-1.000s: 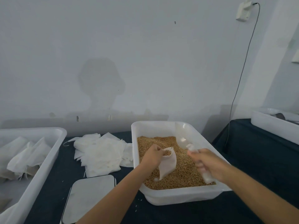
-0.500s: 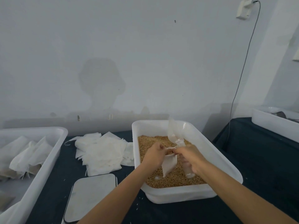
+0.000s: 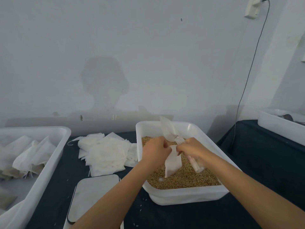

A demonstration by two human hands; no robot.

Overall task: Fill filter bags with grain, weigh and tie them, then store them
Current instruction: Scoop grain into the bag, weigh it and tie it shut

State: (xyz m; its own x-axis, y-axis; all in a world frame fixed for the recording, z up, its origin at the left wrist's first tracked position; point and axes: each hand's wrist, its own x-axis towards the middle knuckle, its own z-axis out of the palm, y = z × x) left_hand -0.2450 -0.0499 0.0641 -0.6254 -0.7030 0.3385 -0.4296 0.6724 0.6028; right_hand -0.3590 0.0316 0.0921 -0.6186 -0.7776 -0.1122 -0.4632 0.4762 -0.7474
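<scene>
A dark cloth-covered surface (image 3: 105,204) runs along a pale grey-white wall (image 3: 148,55), on which the shadow of the person's head falls, and a thin grey cable (image 3: 247,76) drops from a white socket (image 3: 251,7) high on the right. On the surface, right of centre, stands a white plastic tub (image 3: 181,195) holding brown grain (image 3: 189,177). Above the grain the left hand (image 3: 155,152) pinches the top edge of a white filter bag (image 3: 172,162), its fingers curled round the fabric; the bag hangs down with its lower corner near the grain. The right hand (image 3: 193,148) pinches the bag's other top edge while also gripping a clear plastic scoop (image 3: 168,129), whose bowl points up and away over the tub's far rim. Left of the tub lies a loose pile of empty bags (image 3: 104,154), and nearer the camera a flat grey scale (image 3: 92,194) rests on the surface. At the far left a second white tub (image 3: 41,171) holds filled bags (image 3: 31,156). A third white bin (image 3: 280,128) sits on a separate dark surface at the right.
</scene>
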